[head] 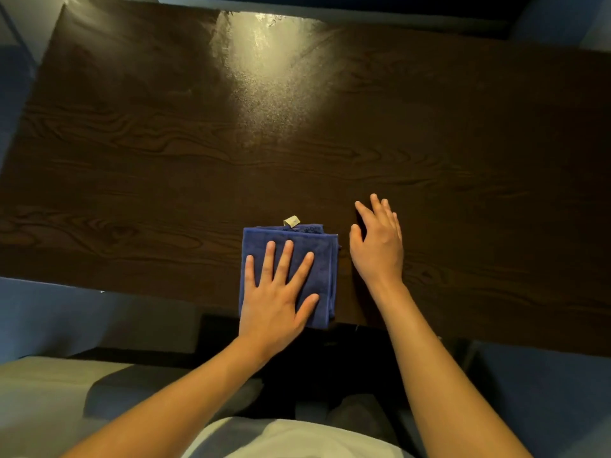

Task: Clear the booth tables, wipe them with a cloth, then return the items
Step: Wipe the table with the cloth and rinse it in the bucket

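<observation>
Wiping stage: left hand [276, 294] pressed flat, fingers spread, on the folded cloth [319, 259] at lower centre of the bare table [132, 160]; right hand [377, 242] relaxed, holding nothing, beside it; items apparently not yet returned.

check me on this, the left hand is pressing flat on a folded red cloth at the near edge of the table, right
Not quite: the cloth is blue, not red. The head view shows the left hand pressing flat on it, fingers spread, at the near edge of the table.
</observation>
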